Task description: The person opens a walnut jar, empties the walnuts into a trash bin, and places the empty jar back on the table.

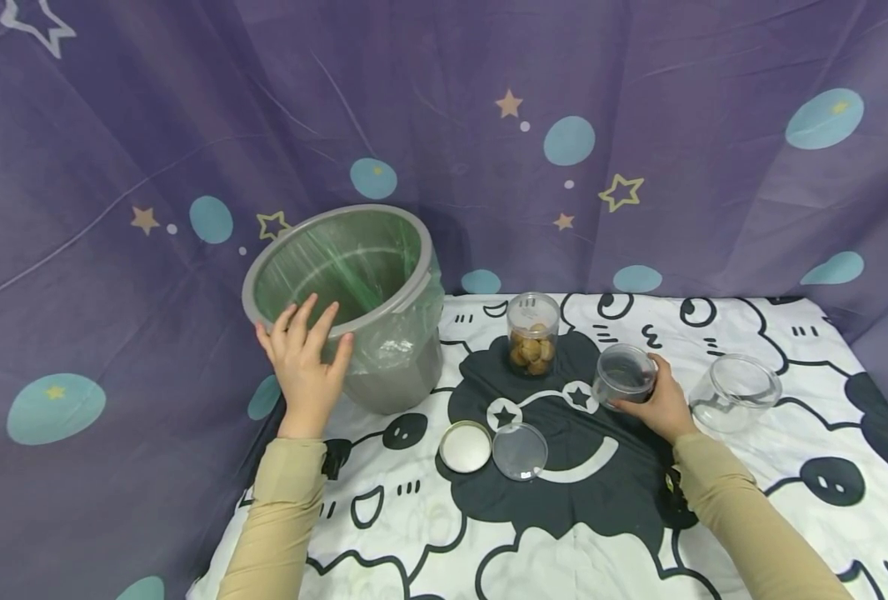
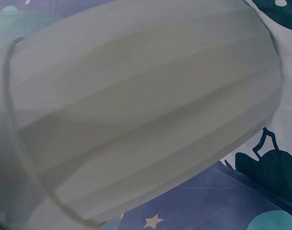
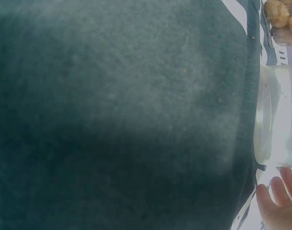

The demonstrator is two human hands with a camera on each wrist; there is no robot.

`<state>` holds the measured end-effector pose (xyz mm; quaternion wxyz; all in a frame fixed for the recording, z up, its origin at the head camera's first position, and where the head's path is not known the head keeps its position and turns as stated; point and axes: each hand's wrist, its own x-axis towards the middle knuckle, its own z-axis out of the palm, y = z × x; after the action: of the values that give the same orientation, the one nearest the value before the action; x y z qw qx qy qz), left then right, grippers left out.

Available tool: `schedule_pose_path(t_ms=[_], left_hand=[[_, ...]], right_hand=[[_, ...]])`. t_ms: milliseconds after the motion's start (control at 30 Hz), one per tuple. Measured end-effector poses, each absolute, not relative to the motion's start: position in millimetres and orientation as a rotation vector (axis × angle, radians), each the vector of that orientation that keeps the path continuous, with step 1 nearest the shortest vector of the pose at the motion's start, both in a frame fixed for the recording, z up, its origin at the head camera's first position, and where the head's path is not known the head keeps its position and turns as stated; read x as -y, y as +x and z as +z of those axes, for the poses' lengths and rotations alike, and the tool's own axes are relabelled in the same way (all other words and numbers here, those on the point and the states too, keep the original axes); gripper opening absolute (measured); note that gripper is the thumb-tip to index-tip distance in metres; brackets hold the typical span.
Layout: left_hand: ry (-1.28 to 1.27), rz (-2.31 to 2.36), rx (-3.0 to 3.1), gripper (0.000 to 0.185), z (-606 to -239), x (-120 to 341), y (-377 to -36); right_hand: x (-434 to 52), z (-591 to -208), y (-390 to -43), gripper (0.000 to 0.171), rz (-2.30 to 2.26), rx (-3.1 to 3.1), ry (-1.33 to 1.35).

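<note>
My left hand [image 1: 305, 371] is at the near rim of a grey bin [image 1: 395, 375] lined with a translucent green bag, its fingers spread and fairly straight. Whether they press on the rim cannot be made out. The bin leans to the left, and its ribbed side fills the left wrist view. My right hand [image 1: 661, 400] grips a small clear jar [image 1: 624, 375], thumb on the near side and fingers round the right. Only a few fingers [image 3: 280, 191] beside that jar [image 3: 282, 115] show in the right wrist view. The jar looks empty.
Behind stands a clear jar [image 1: 532, 333] partly filled with brown roundish pieces. To the right is another wide clear jar [image 1: 736, 396]. A white gold-rimmed lid [image 1: 465, 447] and a clear lid [image 1: 520, 452] lie side by side on the patterned cloth [image 1: 564, 567]. A purple curtain [image 1: 451, 83] hangs behind.
</note>
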<state>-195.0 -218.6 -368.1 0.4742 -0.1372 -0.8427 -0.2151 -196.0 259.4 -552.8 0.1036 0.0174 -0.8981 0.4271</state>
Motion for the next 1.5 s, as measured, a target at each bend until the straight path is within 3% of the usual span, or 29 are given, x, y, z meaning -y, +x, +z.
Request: schedule_pose_path(t_ms=[800,1167,1500], left_hand=[[-0.332,-0.547,2.069,0.052,-368.8,218.5,-194.7],[-0.335,-0.532,2.064,0.051,-367.7,218.2,-195.6],[-0.332,-0.552,2.064,0.054,-368.5,217.5,-196.0]], right_hand=[[-252.6,-536.9,-189.7,0.094,1.183,2.516,0.044],[-233.1,-518.2,-189.0,0.077,1.146,2.330,0.228],[-217.4,-513.2,-178.1,0.058,1.192,2.354,0.232]])
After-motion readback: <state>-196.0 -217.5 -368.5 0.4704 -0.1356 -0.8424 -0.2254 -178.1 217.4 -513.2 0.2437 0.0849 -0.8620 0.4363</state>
